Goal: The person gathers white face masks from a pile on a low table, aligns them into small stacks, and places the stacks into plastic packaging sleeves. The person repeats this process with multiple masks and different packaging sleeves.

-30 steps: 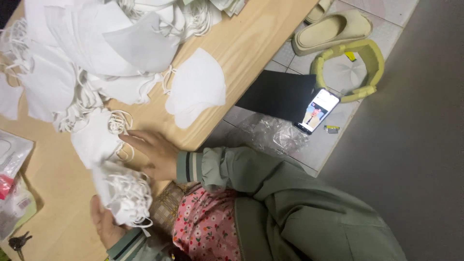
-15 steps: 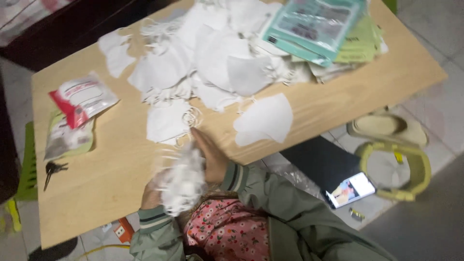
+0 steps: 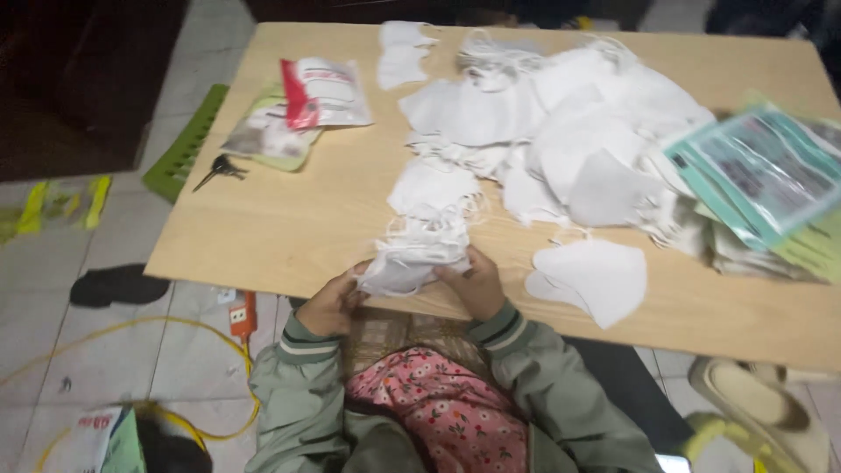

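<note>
Right now the bundle of white face masks [image 3: 413, 256] lies crosswise between both hands – left hand [image 3: 333, 302] and right hand [image 3: 473, 282] fingers pinching its ends

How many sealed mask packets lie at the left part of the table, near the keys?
2. The red and white packet lies on top, partly overlapping the green packet below it, right of the keys. More packets may be hidden beneath.
</note>
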